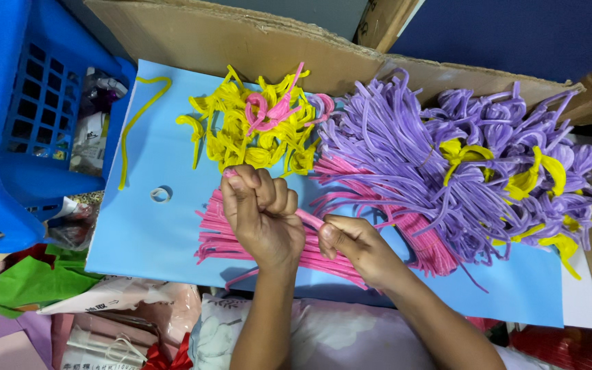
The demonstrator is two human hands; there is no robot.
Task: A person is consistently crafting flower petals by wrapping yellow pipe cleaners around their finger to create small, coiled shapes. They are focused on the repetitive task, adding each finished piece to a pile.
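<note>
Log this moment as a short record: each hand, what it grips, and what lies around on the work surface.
left hand: left hand fisted around a pink pipe cleaner
right hand: right hand pinching the same pipe cleaner's other end
under hands: pink pipe cleaner pile on blue sheet
behind: yellow bent pipe cleaners; purple pipe cleaner bundle
loose: single yellow pipe cleaner; small white ring
left side: blue plastic basket
rear: cardboard flap
</note>
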